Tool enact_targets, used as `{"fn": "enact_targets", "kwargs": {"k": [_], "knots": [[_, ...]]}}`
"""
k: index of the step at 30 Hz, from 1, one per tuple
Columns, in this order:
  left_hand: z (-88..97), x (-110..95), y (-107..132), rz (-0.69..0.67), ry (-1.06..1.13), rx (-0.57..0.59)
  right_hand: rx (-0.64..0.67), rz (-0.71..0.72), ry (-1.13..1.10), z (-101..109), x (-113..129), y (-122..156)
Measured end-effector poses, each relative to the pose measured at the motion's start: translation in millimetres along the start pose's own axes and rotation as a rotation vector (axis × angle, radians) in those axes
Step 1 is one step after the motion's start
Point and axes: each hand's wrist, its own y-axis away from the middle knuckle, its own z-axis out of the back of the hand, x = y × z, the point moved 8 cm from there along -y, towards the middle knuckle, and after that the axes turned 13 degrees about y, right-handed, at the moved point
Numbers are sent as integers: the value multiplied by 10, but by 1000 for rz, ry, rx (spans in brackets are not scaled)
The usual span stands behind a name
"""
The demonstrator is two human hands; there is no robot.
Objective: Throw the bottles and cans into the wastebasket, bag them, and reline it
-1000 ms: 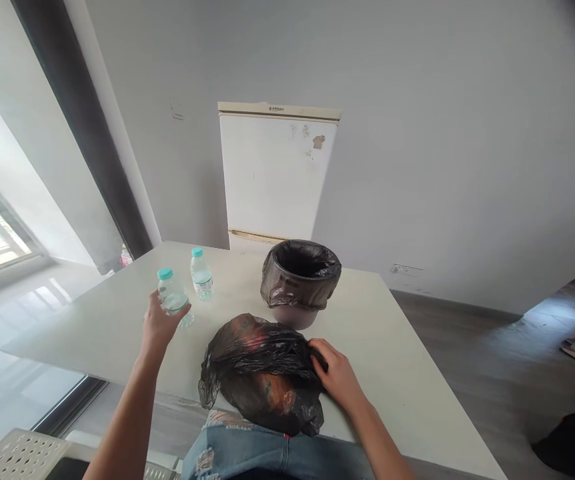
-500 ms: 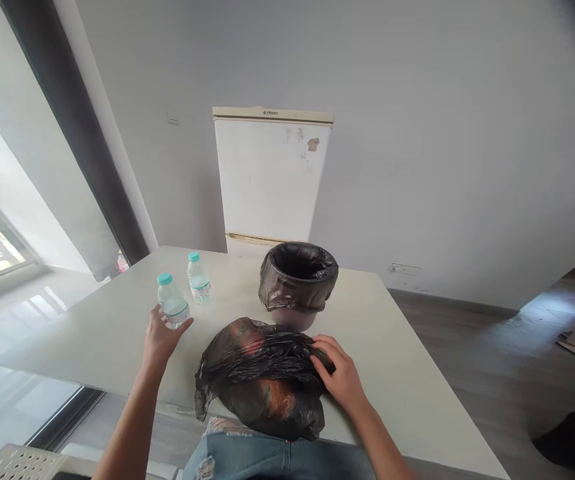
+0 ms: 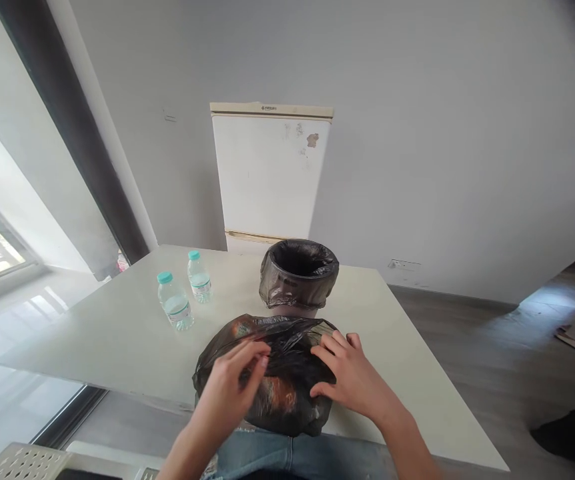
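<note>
A black plastic bag (image 3: pixel 292 347) with reddish-orange items showing through lies at the table's near edge. On its left side, the thumb and fingertips of my left hand (image 3: pixel 230 383) are pinched together at the thin film. My right hand (image 3: pixel 350 373) rests over the bag's right side, fingers spread and thumb apart. Just beyond the bag stands a bin (image 3: pixel 295 287) lined with another black bag folded over its rim. Two clear bottles with teal caps are upright at the left: a nearer bottle (image 3: pixel 176 307) and a farther bottle (image 3: pixel 199 280).
The pale table (image 3: pixel 397 373) extends to both sides of the bag. Behind it is a white refrigerator (image 3: pixel 270 173) against a grey wall. A perforated light-coloured seat (image 3: pixel 27 461) is at the lower left, and a dark object (image 3: pixel 572 433) lies at the lower right.
My left hand has left the nearer bottle, which stays upright, and come right onto the bag. My right hand has spread its fingers on the bag, whose top looks more spread out.
</note>
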Motion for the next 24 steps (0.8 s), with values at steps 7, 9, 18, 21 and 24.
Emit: {"fn": "enact_targets", "kwargs": {"k": [7, 9, 18, 21, 24], "knots": [[-482, 171, -196, 44, 42, 117, -62, 233, 6, 659, 318, 136], [-493, 278, -286, 56, -20, 102, -93, 299, -38, 782, 387, 193], [-348, 711, -508, 76, -347, -76, -7, 415, -284, 938, 447, 354], [-291, 709, -488, 73, -462, -86, 59, 312, -317, 835, 386, 303], [-445, 619, -431, -16, -435, 143, 110, 144, -374, 683, 318, 187]]}}
